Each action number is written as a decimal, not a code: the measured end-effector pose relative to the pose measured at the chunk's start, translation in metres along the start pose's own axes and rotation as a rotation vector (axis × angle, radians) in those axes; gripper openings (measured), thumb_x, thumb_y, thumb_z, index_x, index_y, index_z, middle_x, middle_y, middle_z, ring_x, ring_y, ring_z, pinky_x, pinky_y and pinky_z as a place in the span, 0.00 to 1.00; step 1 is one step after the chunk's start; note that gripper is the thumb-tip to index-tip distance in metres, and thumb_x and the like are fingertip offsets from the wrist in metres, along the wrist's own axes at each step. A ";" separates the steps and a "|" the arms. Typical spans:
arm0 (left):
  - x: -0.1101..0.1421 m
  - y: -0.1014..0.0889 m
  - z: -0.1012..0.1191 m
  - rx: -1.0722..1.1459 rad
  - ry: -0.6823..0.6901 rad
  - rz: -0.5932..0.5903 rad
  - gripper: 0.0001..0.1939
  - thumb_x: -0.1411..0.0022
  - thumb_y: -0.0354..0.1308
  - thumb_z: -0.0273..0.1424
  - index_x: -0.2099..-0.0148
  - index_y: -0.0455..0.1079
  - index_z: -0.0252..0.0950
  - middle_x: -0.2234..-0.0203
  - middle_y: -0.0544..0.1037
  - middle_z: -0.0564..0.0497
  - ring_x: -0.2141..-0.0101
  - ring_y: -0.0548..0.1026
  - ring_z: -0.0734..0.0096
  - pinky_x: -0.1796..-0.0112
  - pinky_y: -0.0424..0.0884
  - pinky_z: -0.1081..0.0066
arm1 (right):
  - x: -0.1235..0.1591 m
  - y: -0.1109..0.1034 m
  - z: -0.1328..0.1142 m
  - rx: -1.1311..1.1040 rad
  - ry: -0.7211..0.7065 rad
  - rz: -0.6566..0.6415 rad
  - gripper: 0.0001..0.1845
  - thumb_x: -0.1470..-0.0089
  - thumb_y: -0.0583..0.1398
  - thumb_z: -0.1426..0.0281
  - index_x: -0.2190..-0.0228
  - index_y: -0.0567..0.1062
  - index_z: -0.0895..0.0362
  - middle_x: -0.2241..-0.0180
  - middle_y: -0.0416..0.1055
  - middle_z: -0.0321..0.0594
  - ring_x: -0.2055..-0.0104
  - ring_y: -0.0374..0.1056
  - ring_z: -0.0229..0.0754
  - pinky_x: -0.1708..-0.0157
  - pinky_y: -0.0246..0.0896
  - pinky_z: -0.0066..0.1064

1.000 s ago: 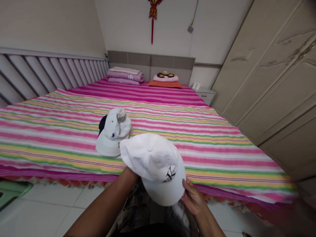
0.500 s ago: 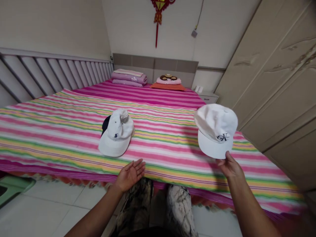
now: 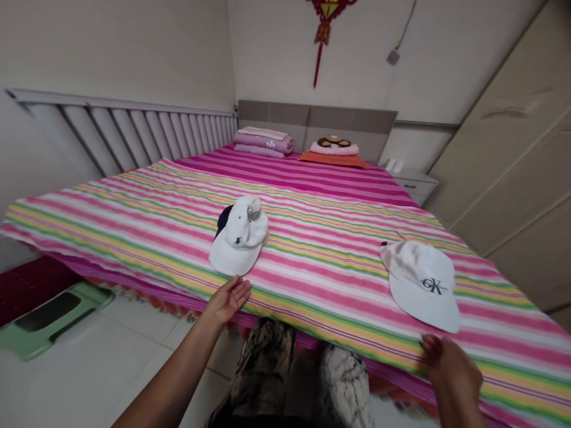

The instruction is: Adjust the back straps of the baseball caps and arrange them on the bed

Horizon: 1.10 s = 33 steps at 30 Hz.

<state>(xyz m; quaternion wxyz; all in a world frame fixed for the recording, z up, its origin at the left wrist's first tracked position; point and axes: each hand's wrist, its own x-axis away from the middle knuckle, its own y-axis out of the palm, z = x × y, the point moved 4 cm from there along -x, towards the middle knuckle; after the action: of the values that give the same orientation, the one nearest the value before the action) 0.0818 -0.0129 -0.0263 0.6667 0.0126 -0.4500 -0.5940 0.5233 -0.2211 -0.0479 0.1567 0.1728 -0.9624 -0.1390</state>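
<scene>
Two caps lie on a bed with a pink, yellow and green striped cover [image 3: 321, 273]. Left of centre, a white cap with a small dark logo [image 3: 241, 235] rests on top of a dark navy cap [image 3: 223, 219], which mostly hides beneath it. My left hand [image 3: 227, 300] is open, palm up, just below the white cap's brim and apparently apart from it. To the right, a white cap with a dark "CK" logo [image 3: 422, 285] lies alone on the cover. My right hand [image 3: 450, 370], blurred and holding nothing, is just below that cap's brim, near the bed's front edge.
Folded pink bedding [image 3: 263, 142] and a pink pillow on an orange cushion [image 3: 333, 151] sit at the headboard [image 3: 316, 116]. A slatted rail [image 3: 134, 134] runs along the left, beige wardrobe doors [image 3: 504, 160] stand right, and a green stool [image 3: 53, 321] sits on the tiled floor.
The CK cap has left my right hand and now lies on the bed. My right hand has dropped toward the front edge. The view has turned left, shifting everything rightward in the frame.
</scene>
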 end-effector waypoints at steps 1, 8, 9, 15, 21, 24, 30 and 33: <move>-0.001 -0.002 0.002 0.014 0.033 0.040 0.05 0.41 0.51 0.22 0.70 0.65 0.31 0.77 0.76 0.47 0.75 0.76 0.69 0.70 0.73 0.69 | 0.012 -0.002 0.006 0.002 -0.014 0.028 0.05 0.58 0.58 0.78 0.80 0.67 0.58 0.85 0.68 0.31 0.87 0.63 0.34 0.91 0.58 0.21; -0.007 -0.005 0.023 0.106 0.226 0.121 0.05 0.44 0.56 0.23 0.71 0.63 0.34 0.83 0.71 0.57 0.82 0.72 0.79 0.77 0.68 0.79 | 0.073 0.014 0.038 0.058 0.035 -0.029 0.14 0.69 0.67 0.70 0.76 0.71 0.60 0.82 0.72 0.33 0.81 0.68 0.34 0.81 0.66 0.22; -0.006 -0.002 0.027 0.111 0.241 0.100 0.06 0.45 0.57 0.21 0.71 0.63 0.34 0.83 0.71 0.57 0.83 0.71 0.80 0.77 0.68 0.79 | 0.079 0.019 0.041 0.081 0.048 -0.061 0.15 0.69 0.67 0.69 0.75 0.72 0.60 0.81 0.72 0.33 0.81 0.68 0.33 0.82 0.65 0.21; 0.011 0.029 0.036 0.150 0.332 -0.140 0.09 0.51 0.59 0.17 0.68 0.67 0.35 0.77 0.76 0.55 0.78 0.73 0.78 0.73 0.71 0.76 | 0.124 0.058 0.059 0.287 0.120 -0.393 0.19 0.67 0.68 0.61 0.73 0.74 0.60 0.81 0.71 0.32 0.82 0.63 0.32 0.83 0.60 0.22; 0.042 0.047 -0.023 0.178 0.202 -0.575 0.21 0.59 0.66 0.21 0.59 0.71 0.37 0.68 0.79 0.51 0.68 0.75 0.72 0.66 0.71 0.74 | 0.158 0.118 0.046 0.318 0.139 -0.857 0.20 0.60 0.64 0.53 0.76 0.74 0.59 0.78 0.71 0.38 0.76 0.66 0.38 0.73 0.62 0.29; 0.058 0.041 -0.079 0.063 -0.009 -0.749 0.21 0.62 0.67 0.22 0.62 0.73 0.37 0.70 0.79 0.52 0.70 0.75 0.73 0.68 0.70 0.76 | 0.164 0.154 0.023 0.131 0.246 -1.097 0.29 0.58 0.61 0.48 0.61 0.74 0.58 0.64 0.75 0.46 0.60 0.69 0.48 0.56 0.61 0.40; 0.062 0.015 -0.133 -0.245 -0.274 -0.966 0.24 0.64 0.67 0.23 0.58 0.73 0.29 0.71 0.79 0.44 0.71 0.75 0.69 0.69 0.67 0.74 | 0.149 0.180 0.006 -0.110 0.489 -1.023 0.19 0.66 0.67 0.57 0.73 0.77 0.56 0.74 0.78 0.41 0.61 0.72 0.54 0.55 0.61 0.46; 0.045 0.013 -0.113 -0.187 -0.262 -0.948 0.24 0.58 0.65 0.25 0.54 0.71 0.31 0.64 0.78 0.43 0.64 0.75 0.67 0.63 0.67 0.72 | 0.150 0.166 0.006 -0.082 0.438 -0.980 0.17 0.67 0.69 0.68 0.70 0.76 0.56 0.73 0.78 0.40 0.64 0.73 0.52 0.56 0.62 0.45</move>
<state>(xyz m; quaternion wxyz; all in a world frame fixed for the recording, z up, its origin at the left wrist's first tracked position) 0.1566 -0.1038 -0.0598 0.2598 0.0814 -0.4196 -0.8659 0.3399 -0.1264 0.0382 0.2772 0.6202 -0.7077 -0.1941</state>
